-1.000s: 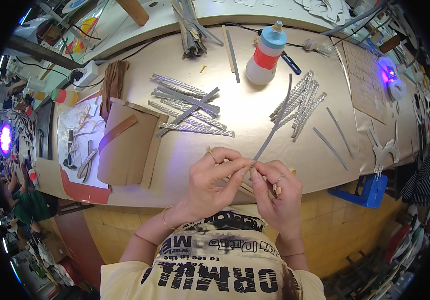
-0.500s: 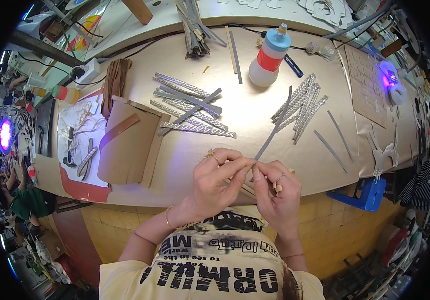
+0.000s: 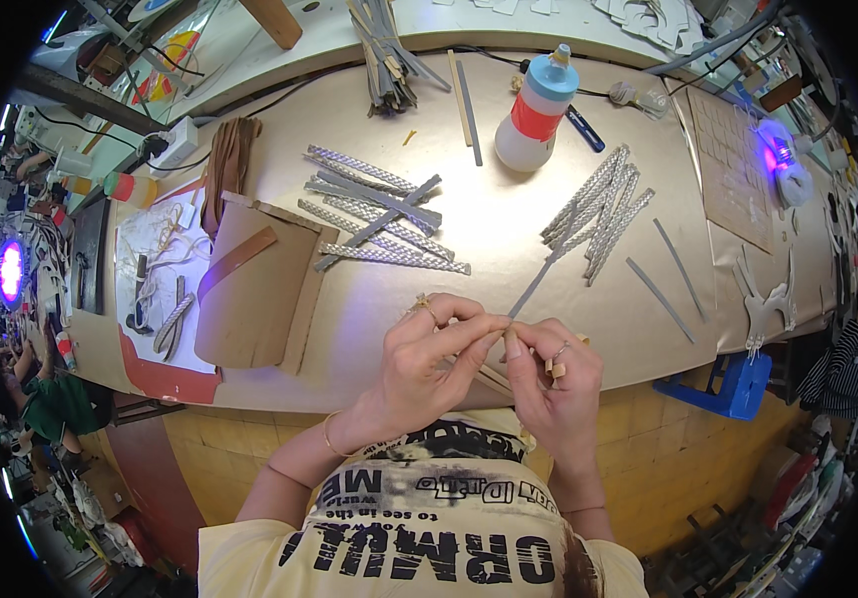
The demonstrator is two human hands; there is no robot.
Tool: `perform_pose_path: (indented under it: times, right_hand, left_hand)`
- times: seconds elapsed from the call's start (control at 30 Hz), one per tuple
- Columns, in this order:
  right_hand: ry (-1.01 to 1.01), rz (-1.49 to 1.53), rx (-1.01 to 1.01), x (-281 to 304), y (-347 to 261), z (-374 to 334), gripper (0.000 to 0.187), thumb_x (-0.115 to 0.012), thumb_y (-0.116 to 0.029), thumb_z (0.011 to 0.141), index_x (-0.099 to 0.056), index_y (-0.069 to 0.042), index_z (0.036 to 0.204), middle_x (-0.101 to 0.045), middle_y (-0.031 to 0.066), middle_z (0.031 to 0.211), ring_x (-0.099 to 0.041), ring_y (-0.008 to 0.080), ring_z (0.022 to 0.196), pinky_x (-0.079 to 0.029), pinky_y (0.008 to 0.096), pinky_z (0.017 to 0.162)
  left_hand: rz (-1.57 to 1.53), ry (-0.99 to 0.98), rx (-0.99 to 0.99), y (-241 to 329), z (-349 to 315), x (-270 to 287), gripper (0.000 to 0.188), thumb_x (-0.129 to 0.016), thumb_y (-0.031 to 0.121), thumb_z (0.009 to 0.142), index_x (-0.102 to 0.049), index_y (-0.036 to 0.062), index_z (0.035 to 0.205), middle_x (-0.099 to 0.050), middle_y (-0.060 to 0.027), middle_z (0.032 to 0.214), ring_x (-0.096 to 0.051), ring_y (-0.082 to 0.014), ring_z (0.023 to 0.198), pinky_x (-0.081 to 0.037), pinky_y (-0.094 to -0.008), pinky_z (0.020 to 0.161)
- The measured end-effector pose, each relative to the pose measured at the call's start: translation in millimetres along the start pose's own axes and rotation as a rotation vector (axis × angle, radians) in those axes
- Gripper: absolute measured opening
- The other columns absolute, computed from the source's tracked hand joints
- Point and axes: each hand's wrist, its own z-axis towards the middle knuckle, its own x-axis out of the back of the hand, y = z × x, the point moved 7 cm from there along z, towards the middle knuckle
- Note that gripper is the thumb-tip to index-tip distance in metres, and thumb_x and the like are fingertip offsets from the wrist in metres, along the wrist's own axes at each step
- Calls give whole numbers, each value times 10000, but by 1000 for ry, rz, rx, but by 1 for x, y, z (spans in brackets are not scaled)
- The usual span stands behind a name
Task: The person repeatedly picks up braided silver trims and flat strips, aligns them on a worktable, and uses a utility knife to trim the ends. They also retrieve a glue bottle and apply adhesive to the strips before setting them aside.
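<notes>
Close to the table's front edge, my left hand (image 3: 432,351) and my right hand (image 3: 551,377) meet, thumbs and forefingers pinched on the near end of a narrow grey strip (image 3: 530,287). The strip slants away to the far right toward a group of braided grey straps (image 3: 603,211). Under my hands lie pale, thin strips, mostly covered by my fingers. Ahead on the left is a pile of braided straps (image 3: 394,257) with flat grey strips (image 3: 361,241) across it. Two more loose grey strips (image 3: 660,301) rest to the right.
A squeeze bottle (image 3: 532,122) with a blue top and red band stands beyond my hands, beside a dark blue cutter (image 3: 584,130). A curved cardboard piece (image 3: 249,299) sits left. Bundled grey strips (image 3: 385,70) lie at the back. A blue stool (image 3: 718,387) is below the right edge.
The far part of the grey strip has dropped toward the braided straps on the right. Both hands stay almost in place, still pinching its near end.
</notes>
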Motion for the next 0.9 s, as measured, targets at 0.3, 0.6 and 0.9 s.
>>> perform_pose_path:
  times: [0.3,0.6,0.9]
  right_hand:
    - [-9,-8,-4,-4,0,2,89,-621,-11,914,-688,20,965,-607,56,740,-483,108,561,-361,249,496]
    - [26,-71,-25,-2,5,-2,95,-588,26,865,-651,42,935,-580,111,763,-542,183,612,-419,289,537]
    - [-10,109,56,0,15,-2,166,-579,-113,867,-586,39,803,-528,66,721,-450,127,622,-321,252,528]
  left_hand:
    - [44,3,-7,0,0,2,245,-715,-30,780,-733,26,1018,-648,-95,877,-609,-218,728,-487,-316,648]
    - [-76,-15,-13,-5,-4,-1,220,-697,18,817,-740,49,1030,-664,-99,929,-638,-209,837,-513,-329,730]
    - [-437,-2,266,-32,-7,4,101,-667,76,877,-709,24,953,-669,-63,875,-613,-141,787,-491,-294,701]
